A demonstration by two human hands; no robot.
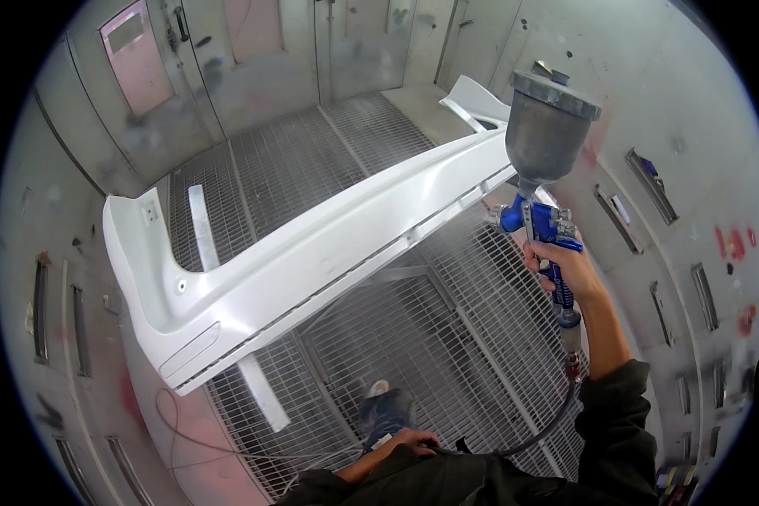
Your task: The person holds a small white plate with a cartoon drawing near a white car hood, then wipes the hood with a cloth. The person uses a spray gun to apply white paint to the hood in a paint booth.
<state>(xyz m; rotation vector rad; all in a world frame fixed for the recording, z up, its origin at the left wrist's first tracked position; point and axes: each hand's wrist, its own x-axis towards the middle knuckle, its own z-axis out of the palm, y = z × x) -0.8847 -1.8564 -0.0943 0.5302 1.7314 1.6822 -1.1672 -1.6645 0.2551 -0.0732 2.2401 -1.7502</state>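
Note:
My right hand (pixel 569 268) is wrapped round the grip of a blue spray gun (pixel 541 221), its fingers at the trigger. A grey paint cup (pixel 550 126) sits upright on top of the gun. The nozzle points left, close to the lower edge of a large white car bumper (pixel 337 244). That bumper lies slantwise across the view, its surface glossy white, with pale mist below its edge near the nozzle. My left hand (pixel 406 440) is low at my waist, its fingers curled together; what they hold, if anything, is hidden.
A pale stand bar (pixel 264 395) shows beneath the bumper. Dark air hose (pixel 548 430) hangs from the gun's grip toward my waist. A thin line (pixel 219 447) loops across the floor at left. Metal floor grating (pixel 447 337) lies below; paint-marked booth walls (pixel 691 219) surround it.

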